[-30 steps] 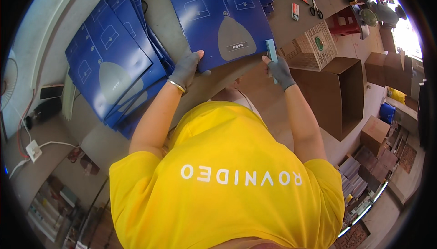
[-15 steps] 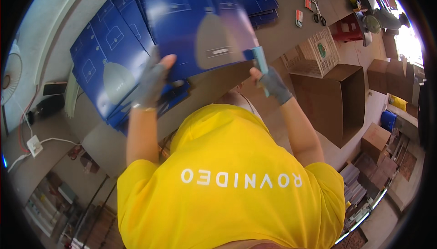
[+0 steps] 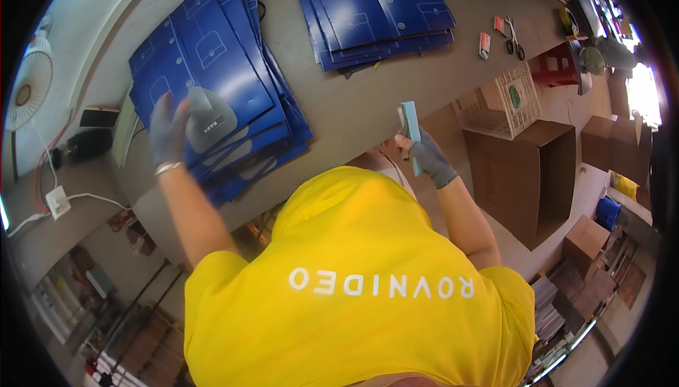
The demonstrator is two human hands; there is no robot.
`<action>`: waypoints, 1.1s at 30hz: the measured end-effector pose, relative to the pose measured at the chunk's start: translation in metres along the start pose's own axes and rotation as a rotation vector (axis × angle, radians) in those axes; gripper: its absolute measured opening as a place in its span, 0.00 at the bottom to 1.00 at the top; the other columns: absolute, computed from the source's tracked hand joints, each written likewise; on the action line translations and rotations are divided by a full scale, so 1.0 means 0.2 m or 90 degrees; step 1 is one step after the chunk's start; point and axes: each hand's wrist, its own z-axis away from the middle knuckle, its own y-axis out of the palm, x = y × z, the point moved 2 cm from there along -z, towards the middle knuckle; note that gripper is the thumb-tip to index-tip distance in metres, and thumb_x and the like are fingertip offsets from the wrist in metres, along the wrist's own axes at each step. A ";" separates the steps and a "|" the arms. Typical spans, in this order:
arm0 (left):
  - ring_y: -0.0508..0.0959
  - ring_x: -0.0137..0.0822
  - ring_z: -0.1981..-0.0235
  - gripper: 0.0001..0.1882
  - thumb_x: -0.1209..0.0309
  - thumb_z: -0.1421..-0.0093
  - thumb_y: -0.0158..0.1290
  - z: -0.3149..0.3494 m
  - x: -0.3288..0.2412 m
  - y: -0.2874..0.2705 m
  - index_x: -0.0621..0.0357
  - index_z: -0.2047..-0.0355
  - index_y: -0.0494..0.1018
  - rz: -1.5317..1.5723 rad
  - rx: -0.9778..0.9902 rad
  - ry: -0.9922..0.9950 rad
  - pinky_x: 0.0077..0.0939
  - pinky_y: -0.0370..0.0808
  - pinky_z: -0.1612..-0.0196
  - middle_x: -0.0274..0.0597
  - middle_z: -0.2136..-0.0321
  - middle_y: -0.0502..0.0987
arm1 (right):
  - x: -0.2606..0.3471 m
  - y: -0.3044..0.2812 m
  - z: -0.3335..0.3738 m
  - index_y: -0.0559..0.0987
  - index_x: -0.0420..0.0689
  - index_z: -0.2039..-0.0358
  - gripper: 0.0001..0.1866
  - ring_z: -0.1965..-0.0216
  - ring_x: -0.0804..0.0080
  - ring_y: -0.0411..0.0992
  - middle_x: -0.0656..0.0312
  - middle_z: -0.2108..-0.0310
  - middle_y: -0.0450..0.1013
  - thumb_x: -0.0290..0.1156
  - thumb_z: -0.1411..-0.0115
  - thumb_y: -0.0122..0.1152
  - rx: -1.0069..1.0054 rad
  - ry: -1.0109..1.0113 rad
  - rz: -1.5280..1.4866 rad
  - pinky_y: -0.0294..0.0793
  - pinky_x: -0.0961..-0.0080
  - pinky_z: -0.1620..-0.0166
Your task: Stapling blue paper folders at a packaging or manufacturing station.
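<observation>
My left hand (image 3: 170, 132), in a grey glove, grips the edge of a flat blue sheet with a grey patch (image 3: 212, 114). The sheet lies on top of the left stack of blue sheets (image 3: 212, 54) on the brown table (image 3: 353, 104). My right hand (image 3: 430, 162), also gloved, is near the table's front edge and holds a small light-blue flat tool (image 3: 409, 129) upright. A second stack of blue sheets (image 3: 375, 5) lies at the far middle of the table, apart from both hands.
Scissors (image 3: 515, 40) and a small red-and-white item (image 3: 484, 44) lie at the table's right. Beyond the edge stand a white crate (image 3: 498, 100), an open brown cardboard box (image 3: 530, 175) and a red stool (image 3: 555, 68). A fan (image 3: 32, 86) and a wall socket (image 3: 56, 203) are at left.
Both hands held a blue sheet in front of me. My left hand has swung it left onto the left stack; my right hand let go of it and kept the light-blue tool.
</observation>
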 end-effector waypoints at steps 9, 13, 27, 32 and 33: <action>0.72 0.57 0.50 0.54 0.39 0.54 0.58 -0.23 -1.03 1.08 0.70 0.39 0.54 0.025 0.116 -0.027 0.37 0.69 0.47 0.65 0.48 0.65 | 0.07 0.13 0.06 0.69 0.41 0.53 0.21 0.61 0.73 0.68 0.60 0.63 0.69 0.40 0.41 0.60 -0.019 -0.080 0.025 0.70 0.78 0.56; 0.71 0.57 0.49 0.60 0.43 0.57 0.63 -0.25 -0.94 1.16 0.70 0.37 0.44 0.017 0.198 -0.120 0.37 0.70 0.47 0.67 0.43 0.58 | 0.00 0.09 0.07 0.67 0.39 0.47 0.27 0.52 0.65 0.67 0.55 0.56 0.69 0.40 0.43 0.60 -0.031 -0.105 0.087 0.65 0.72 0.47; 0.76 0.29 0.71 0.13 0.63 0.39 0.51 0.35 -0.77 1.11 0.62 0.63 0.74 0.736 0.544 -0.198 0.23 0.75 0.64 0.40 0.70 0.77 | 0.08 0.25 -0.10 0.70 0.41 0.58 0.14 0.70 0.78 0.66 0.67 0.72 0.67 0.36 0.39 0.55 0.133 -0.041 -0.032 0.68 0.80 0.64; 0.77 0.30 0.68 0.13 0.66 0.36 0.46 0.34 -0.76 1.09 0.62 0.63 0.76 0.639 0.643 -0.215 0.24 0.74 0.59 0.39 0.68 0.78 | 0.04 0.27 -0.13 0.71 0.41 0.62 0.10 0.70 0.79 0.67 0.66 0.74 0.68 0.33 0.39 0.54 0.119 -0.081 -0.006 0.69 0.80 0.66; 0.77 0.30 0.68 0.13 0.66 0.36 0.46 0.35 -0.74 1.12 0.62 0.63 0.76 0.641 0.642 -0.217 0.24 0.74 0.59 0.39 0.68 0.78 | 0.06 0.29 -0.13 0.71 0.41 0.62 0.10 0.70 0.79 0.67 0.66 0.74 0.68 0.33 0.39 0.54 0.120 -0.079 -0.003 0.69 0.80 0.66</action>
